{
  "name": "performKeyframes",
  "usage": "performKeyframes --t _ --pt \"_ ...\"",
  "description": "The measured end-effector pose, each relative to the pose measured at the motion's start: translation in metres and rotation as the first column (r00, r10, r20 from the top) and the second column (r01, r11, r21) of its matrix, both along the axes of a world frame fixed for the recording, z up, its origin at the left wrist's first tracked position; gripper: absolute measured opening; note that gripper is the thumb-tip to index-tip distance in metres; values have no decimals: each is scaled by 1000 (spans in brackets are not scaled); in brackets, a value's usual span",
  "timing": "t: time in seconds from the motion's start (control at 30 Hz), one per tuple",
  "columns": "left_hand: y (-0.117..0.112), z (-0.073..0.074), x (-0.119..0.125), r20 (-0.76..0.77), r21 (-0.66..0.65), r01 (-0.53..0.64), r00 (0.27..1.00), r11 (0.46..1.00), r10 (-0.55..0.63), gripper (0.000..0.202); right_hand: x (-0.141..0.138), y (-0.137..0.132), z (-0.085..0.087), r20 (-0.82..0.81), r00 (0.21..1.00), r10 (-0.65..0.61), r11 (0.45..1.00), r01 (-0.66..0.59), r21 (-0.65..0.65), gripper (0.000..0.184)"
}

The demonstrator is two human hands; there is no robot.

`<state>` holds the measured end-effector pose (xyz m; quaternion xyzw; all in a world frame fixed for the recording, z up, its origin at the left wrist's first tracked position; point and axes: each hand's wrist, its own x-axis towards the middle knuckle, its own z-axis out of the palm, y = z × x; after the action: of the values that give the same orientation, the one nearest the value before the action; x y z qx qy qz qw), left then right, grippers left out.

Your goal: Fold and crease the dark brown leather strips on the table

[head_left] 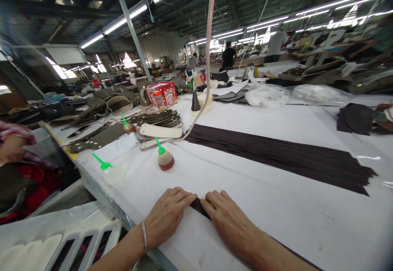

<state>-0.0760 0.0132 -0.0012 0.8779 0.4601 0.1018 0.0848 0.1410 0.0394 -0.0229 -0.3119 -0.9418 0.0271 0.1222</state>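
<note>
A narrow dark strip (200,208) of fabric or leather lies on the white table top (307,230), running under my right forearm to the lower right. My left hand (170,211), with a bracelet at the wrist, has its fingers closed at the strip's near-left end. Close beside it, my right hand (225,217) pinches the same strip with curled fingers. Only a short piece shows between the two hands. Beyond them lies a long stack of dark strips (270,152). A squeeze bottle (166,160) with a green nozzle and reddish-brown liquid stands past my left hand.
Another green-nozzled bottle (112,172) stands near the table's left edge. Pale straps (161,131), a red patterned box (166,93) and a black cone (195,101) sit farther back. A hose (208,50) hangs down. A white crate (92,226) and a person's arm (14,148) are at left.
</note>
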Motion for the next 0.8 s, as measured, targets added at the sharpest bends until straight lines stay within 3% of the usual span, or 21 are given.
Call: performKeyframes --t 0.2,0.8 --pt "1 4 7 -49 -18 4 999 1000 -5 52 12 -4 1 14 1000 17 999 -18 37 25" --pt "-1 7 17 -232 34 45 972 998 -36 68 61 -19 7 23 999 39 995 -41 88 24"
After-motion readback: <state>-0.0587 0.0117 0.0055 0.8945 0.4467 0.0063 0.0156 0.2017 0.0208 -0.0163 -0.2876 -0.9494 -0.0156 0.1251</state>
